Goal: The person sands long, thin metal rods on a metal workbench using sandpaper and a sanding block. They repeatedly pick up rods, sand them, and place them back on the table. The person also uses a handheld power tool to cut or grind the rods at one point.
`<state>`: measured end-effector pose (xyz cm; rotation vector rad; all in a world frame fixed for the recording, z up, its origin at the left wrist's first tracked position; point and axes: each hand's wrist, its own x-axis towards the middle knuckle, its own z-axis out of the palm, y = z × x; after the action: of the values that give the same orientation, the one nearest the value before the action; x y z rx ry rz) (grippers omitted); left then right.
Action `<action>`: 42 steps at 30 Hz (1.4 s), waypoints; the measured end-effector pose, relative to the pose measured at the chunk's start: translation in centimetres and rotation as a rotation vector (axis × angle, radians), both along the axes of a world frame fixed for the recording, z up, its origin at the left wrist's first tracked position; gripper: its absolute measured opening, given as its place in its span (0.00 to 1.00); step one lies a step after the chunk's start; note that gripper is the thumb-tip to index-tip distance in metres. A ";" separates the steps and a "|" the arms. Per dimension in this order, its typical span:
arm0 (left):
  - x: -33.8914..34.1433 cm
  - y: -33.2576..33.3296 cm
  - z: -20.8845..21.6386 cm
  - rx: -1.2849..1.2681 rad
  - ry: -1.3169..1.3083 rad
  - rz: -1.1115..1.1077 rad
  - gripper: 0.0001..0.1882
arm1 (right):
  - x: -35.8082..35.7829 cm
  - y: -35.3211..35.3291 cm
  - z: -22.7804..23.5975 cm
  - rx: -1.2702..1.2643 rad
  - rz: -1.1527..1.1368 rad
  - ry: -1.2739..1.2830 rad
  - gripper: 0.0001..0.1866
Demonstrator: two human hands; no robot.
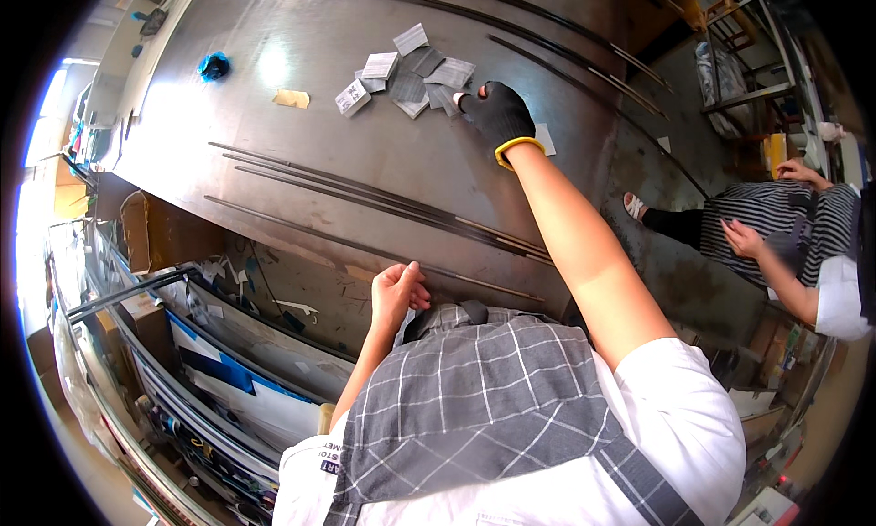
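A loose pile of thin grey rectangular pieces (408, 89) lies on the metal tabletop (301, 61), some of them overlapping. My right hand (497, 114) wears a black glove with a yellow cuff and bare fingertips. It reaches over the pile's right side, its fingers bent and the tips against a grey piece (443, 99); whether they grip it is hidden. My left hand (398, 294) is bare and loosely curled by the table's near edge, close to a thin dark rod (365, 249). Nothing shows between its fingers.
Long thin rods (347, 190) lie across the near side, and more rods (511, 20) along the far side. A blue crumpled bundle (213, 66) and a tan scrap (291, 98) sit at left. A rack (210, 343) stands lower left; another person (776, 234) is at right.
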<state>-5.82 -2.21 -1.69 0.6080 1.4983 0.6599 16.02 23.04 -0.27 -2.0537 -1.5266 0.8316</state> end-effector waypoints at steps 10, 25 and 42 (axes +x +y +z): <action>0.0 2.4 2.7 0.249 0.131 -0.105 0.17 | 2.3 -2.8 1.7 -0.363 0.314 0.809 0.13; 7.0 3.9 4.0 0.159 -0.528 -0.130 0.28 | 1.7 -17.9 4.3 -0.105 0.467 0.635 0.16; -0.2 3.4 6.0 0.041 -0.813 0.187 0.31 | 11.7 -19.8 3.2 -0.034 0.499 -0.120 0.10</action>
<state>-6.01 1.16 4.35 0.1759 0.7802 0.9420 27.77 3.29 2.95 -1.7905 -2.1527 0.9228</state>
